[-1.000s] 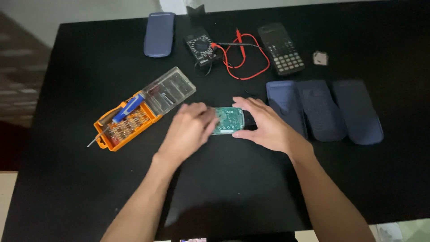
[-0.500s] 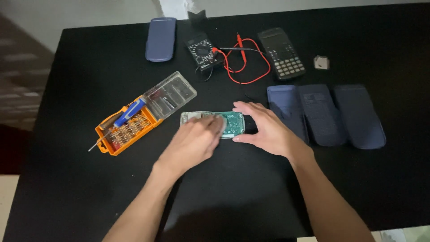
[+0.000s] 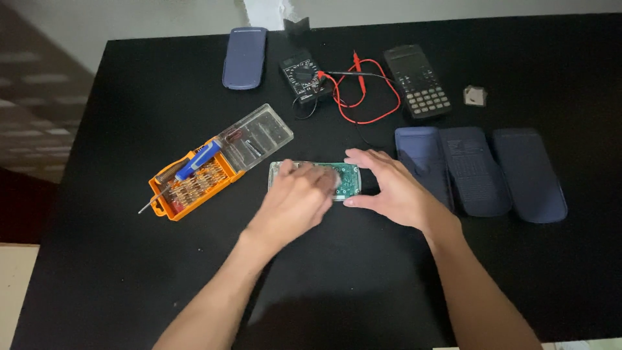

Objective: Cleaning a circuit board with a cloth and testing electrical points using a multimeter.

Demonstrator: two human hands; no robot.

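A head-worn camera looks down at a black rectangular table [image 3: 129, 272] where a person works with two bare hands. At the centre lies a flat rectangular green circuit board with a pale translucent edge [image 3: 346, 178], resting on the tabletop. The left hand [image 3: 299, 201] lies over the board's middle and left part, its fingers curled and pressed close together on the surface, covering much of it. The right hand [image 3: 389, 191] grips the board's right end, thumb at the near edge and fingers spread along the far edge, pinching it between them. To the left sits an open orange plastic tool case [image 3: 191, 185] holding rows of small metal screwdriver bits and a blue-handled driver [image 3: 197, 161]; its clear hinged lid [image 3: 256, 137] lies folded back flat, with a few small parts inside it. Further back lie a dark blue slide-on cover [image 3: 244, 57], a black multimeter with a dial [image 3: 304, 76] trailing red and black test leads [image 3: 363, 91], and a black scientific calculator [image 3: 418, 81]. A small pale square part [image 3: 475, 96] sits apart at the right. Just beside the right hand, three dark blue calculator shells [image 3: 479, 172] lie side by side.
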